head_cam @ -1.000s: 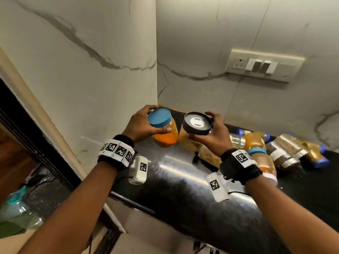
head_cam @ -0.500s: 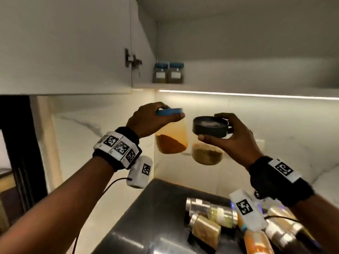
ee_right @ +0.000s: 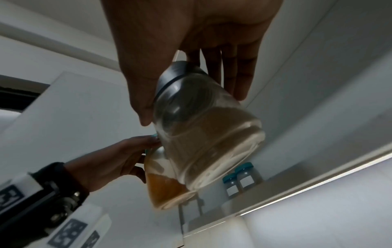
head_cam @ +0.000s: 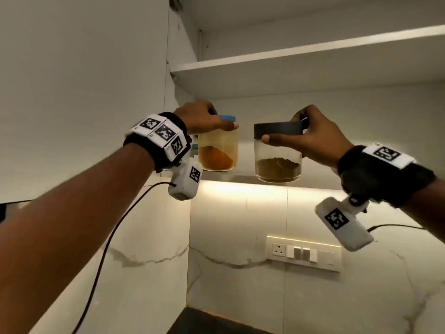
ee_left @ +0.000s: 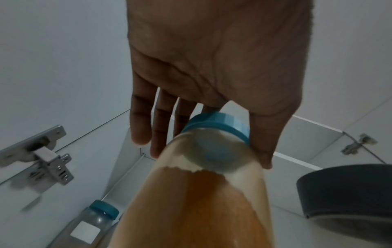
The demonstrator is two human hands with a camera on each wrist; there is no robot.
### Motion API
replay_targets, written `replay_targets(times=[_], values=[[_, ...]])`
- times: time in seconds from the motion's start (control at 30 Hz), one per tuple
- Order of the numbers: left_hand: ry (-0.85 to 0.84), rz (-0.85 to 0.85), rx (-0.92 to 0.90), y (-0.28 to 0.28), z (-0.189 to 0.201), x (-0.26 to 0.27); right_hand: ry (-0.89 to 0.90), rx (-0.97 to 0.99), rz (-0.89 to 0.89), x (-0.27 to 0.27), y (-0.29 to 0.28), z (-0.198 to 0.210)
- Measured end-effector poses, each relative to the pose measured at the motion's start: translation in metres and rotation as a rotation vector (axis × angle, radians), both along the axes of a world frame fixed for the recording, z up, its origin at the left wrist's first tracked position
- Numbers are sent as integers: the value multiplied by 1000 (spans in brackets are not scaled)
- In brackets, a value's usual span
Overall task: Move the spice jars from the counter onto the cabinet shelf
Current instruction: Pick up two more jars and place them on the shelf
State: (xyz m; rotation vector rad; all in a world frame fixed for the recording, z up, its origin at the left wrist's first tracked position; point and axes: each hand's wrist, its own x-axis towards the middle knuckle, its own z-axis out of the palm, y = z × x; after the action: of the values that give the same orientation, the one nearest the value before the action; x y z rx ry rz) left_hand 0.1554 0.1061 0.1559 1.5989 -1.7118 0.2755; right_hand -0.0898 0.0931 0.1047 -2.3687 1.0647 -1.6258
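Spice jars, 2 of them, are up in the air in front of the open cabinet, seen from the head view. The left hand (head_cam: 202, 119) grips the blue-lidded jar (head_cam: 218, 150) by its cap; orange powder fills its lower part. The right hand (head_cam: 313, 136) pinches the black-lidded jar (head_cam: 277, 160) around its lid, brown powder at the bottom. Both hang at the level of the lower shelf (head_cam: 240, 177), side by side and apart. An upper shelf (head_cam: 301, 54) runs above, and a switch panel (head_cam: 303, 253) sits on the wall below.

From the left wrist, fingers (ee_left: 141, 124) and thumb curl around the blue cap (ee_left: 218, 124), the jar's body hanging toward the camera. A labelled jar (ee_left: 93, 223) stands lower left, near a door hinge (ee_left: 48, 154).

From the right wrist, thumb and fingers (ee_right: 239, 67) clasp the dark lid (ee_right: 178, 73). Behind it the orange jar shows, and 2 small blue-capped jars (ee_right: 241, 179) stand together on the shelf.
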Motion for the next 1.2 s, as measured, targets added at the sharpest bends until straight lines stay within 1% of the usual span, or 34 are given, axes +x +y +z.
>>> replay_targets(times=[0.17,0.3,0.47,0.57,0.77,0.9,1.03,1.1,1.2], values=[[-27,16,120,-40,23,11,149,-25,-167,14,-29,33],[0,3,229,-72,33,25,222,-10,-247,30,-58,48],[-10,19,327,-112,38,39,374,88,-309,50,-93,58],[-71,62,351,-131,38,49,486,133,-356,59,-109,61],[-146,93,414,-159,36,67,666,220,-444,69,-137,71],[-230,137,401,-169,36,76,743,254,-425,75,-150,78],[-322,165,327,-176,39,83,721,285,-299,76,-161,83],[-327,155,306,-181,41,83,707,293,-267,78,-166,85],[-288,136,343,-185,45,85,702,284,-249,87,-178,87]])
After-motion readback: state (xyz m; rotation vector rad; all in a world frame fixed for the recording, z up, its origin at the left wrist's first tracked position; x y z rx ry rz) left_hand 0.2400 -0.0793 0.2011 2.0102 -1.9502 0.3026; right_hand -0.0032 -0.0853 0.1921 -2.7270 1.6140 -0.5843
